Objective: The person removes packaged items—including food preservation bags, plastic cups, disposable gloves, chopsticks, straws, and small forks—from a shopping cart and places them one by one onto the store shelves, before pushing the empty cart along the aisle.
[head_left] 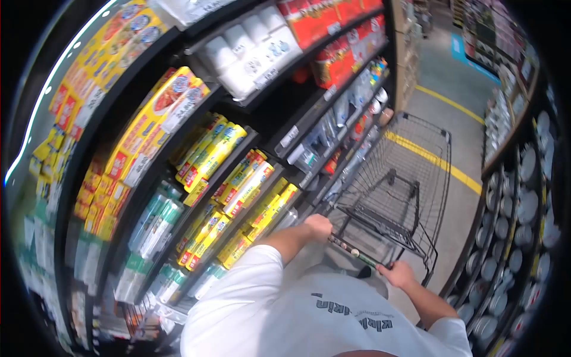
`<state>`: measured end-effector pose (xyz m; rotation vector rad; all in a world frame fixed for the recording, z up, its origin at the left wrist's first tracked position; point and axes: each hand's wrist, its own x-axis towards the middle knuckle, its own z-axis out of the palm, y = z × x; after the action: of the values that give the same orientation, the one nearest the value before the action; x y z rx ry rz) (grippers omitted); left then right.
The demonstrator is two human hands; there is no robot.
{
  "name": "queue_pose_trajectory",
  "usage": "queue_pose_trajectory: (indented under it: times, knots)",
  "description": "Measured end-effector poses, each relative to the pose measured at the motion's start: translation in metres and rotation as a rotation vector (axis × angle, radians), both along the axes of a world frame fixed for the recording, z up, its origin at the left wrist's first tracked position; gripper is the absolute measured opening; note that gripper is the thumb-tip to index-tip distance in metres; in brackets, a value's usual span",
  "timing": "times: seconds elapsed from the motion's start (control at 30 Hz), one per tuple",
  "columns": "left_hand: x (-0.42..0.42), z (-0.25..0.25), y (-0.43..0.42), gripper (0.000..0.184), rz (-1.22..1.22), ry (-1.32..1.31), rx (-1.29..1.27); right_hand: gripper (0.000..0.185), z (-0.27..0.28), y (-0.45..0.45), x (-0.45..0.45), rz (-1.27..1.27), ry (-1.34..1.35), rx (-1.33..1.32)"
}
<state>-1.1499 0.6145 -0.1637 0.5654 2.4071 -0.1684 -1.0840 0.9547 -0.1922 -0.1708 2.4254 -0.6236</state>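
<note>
A black wire shopping cart (395,178) stands in front of me in the aisle, its basket looking bare. My left hand (319,227) is closed around the left end of the cart's handle (355,253). At the handle's other end, my right hand (397,275) is wrapped around the bar. The fingers of both hands are partly hidden. Closest to my left arm are shelves of yellow boxed rolls (238,247).
Tall shelving on the left carries yellow boxes (151,125), white paper rolls (253,53) and red packs (339,65). Racks of round lids or tins (523,208) line the right. Yellow stripes (452,169) cross the grey floor ahead, with a blue floor marking (467,59) farther off.
</note>
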Motion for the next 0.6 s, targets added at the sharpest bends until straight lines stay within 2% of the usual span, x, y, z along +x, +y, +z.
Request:
queue_pose_trajectory:
  times: [0.1, 0.23, 0.37, 0.5, 0.6]
  knots:
    - [-0.011, -0.006, 0.006, 0.024, -0.021, 0.021, -0.013, 0.067, -0.018, 0.01, -0.018, 0.044, 0.042, -0.06]
    - [-0.02, -0.014, 0.015, 0.028, -0.027, 0.085, 0.031, 0.074, -0.006, 0.023, -0.035, 0.06, -0.045, -0.001]
    - [-0.034, -0.026, 0.015, 0.026, -0.024, 0.109, 0.05, 0.074, 0.005, 0.026, -0.048, 0.074, -0.036, 0.027]
    - [-0.046, -0.002, 0.029, 0.03, -0.003, 0.064, 0.029, 0.074, 0.014, 0.03, -0.061, 0.073, 0.002, 0.051]
    - [-0.057, -0.008, 0.029, 0.032, 0.011, 0.086, 0.043, 0.073, 0.015, 0.031, -0.077, 0.074, -0.01, 0.047]
